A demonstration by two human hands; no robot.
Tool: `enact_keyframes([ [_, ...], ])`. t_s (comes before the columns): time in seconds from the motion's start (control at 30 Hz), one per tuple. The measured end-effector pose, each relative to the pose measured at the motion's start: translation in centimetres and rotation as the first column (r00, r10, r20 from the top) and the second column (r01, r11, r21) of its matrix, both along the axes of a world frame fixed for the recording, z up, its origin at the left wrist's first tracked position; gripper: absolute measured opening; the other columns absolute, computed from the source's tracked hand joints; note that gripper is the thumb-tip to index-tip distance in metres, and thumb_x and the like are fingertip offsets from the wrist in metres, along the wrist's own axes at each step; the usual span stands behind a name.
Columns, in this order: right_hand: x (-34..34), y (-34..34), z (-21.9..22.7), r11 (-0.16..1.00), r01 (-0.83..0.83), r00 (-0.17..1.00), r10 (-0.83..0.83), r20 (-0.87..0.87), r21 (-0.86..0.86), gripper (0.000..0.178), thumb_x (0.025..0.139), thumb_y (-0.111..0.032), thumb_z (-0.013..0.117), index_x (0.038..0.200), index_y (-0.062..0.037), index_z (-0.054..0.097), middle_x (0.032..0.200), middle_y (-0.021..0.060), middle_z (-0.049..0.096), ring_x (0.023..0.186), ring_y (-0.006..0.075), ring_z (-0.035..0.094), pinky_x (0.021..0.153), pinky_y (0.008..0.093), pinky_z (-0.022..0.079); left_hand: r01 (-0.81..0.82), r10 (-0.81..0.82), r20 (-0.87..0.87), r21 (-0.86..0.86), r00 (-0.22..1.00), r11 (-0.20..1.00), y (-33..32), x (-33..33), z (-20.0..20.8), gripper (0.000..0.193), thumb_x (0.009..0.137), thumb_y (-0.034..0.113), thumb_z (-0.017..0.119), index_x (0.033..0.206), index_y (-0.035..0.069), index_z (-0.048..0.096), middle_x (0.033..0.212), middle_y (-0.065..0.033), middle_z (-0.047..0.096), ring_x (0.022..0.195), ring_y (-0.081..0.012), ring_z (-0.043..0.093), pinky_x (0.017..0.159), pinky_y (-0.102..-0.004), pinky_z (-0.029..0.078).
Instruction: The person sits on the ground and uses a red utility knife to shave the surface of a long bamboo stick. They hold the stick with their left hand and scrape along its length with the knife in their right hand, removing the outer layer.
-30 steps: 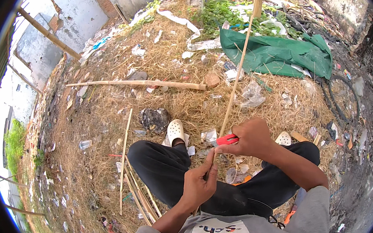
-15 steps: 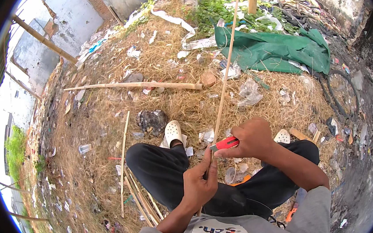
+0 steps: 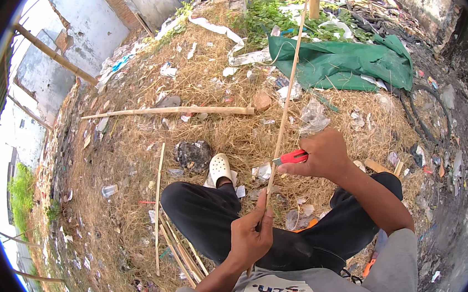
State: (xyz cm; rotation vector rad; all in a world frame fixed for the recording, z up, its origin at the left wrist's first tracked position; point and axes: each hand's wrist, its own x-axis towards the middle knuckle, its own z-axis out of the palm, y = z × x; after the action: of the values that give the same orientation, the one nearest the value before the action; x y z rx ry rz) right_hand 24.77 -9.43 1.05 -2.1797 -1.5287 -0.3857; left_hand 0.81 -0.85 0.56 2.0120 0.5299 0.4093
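A long thin bamboo strip (image 3: 289, 89) runs upright from my lap toward the far edge of the view. My left hand (image 3: 251, 231) is closed round its lower part, between my bent knees. Farther up the strip, my right hand (image 3: 325, 157) grips a red utility knife (image 3: 293, 158). The knife's short blade lies against the strip's right side, a little beyond my left fingertips. The strip's lowest end is partly hidden behind my left hand.
Several bamboo strips (image 3: 180, 250) lie beside my left leg. A thicker bamboo piece (image 3: 176, 109) rests on the dry grass ahead, near a dark rock (image 3: 193, 154). Beyond are a green tarp (image 3: 347, 64) and a bamboo post (image 3: 313, 3). An orange-handled tool (image 3: 369, 266) lies by my right hip.
My right hand has moved the knife away from my left hand, farther up the strip. The strip's far end has tilted slightly right. My left hand keeps its hold.
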Motion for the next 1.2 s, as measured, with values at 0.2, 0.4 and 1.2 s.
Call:
enact_keyframes([
  [0.2, 3.2, 0.5, 1.0, 0.953, 0.298, 0.954, -0.299, 0.018, 0.048, 0.074, 0.069, -0.08, 0.059, 0.05, -0.0081, 0.056, 0.044, 0.0094, 0.048, 0.042, 0.0291, 0.054, 0.043, 0.0397, 0.042, 0.07, -0.071, -0.033, -0.026, 0.997, 0.997, -0.7, -1.4, 0.1, 0.041, 0.098, 0.007, 0.051, 0.135, -0.009, 0.047, 0.072, -0.0012, 0.057, 0.068, -0.0036, 0.049, 0.06, -0.02, 0.042],
  [0.4, 2.5, -1.1, 0.2, 0.98, 0.2, 0.978, -0.198, -0.068, 0.022, 0.067, 0.07, -0.074, 0.064, 0.053, -0.0094, 0.059, 0.044, 0.0106, 0.047, 0.043, 0.0306, 0.054, 0.044, 0.0393, 0.042, 0.021, -0.02, 0.008, -0.157, 1.0, 0.987, -1.8, -3.6, -0.4, 0.041, 0.093, 0.004, 0.056, 0.132, -0.008, 0.051, 0.059, -0.0115, 0.05, 0.055, -0.0054, 0.047, 0.052, -0.0227, 0.042],
  [1.2, 15.9, -5.4, 2.2, 0.751, 0.657, 0.75, -0.66, 0.047, 0.065, 0.073, 0.076, -0.078, 0.053, 0.057, -0.0083, 0.061, 0.052, 0.0118, 0.055, 0.053, 0.0312, 0.059, 0.05, 0.0417, 0.046, 0.238, -0.243, -0.065, -0.076, 0.968, 0.968, -1.1, -10.9, -0.7, 0.039, 0.088, -0.002, 0.06, 0.127, -0.006, 0.058, 0.061, -0.0117, 0.058, 0.052, -0.0106, 0.054, 0.052, -0.0242, 0.044],
])
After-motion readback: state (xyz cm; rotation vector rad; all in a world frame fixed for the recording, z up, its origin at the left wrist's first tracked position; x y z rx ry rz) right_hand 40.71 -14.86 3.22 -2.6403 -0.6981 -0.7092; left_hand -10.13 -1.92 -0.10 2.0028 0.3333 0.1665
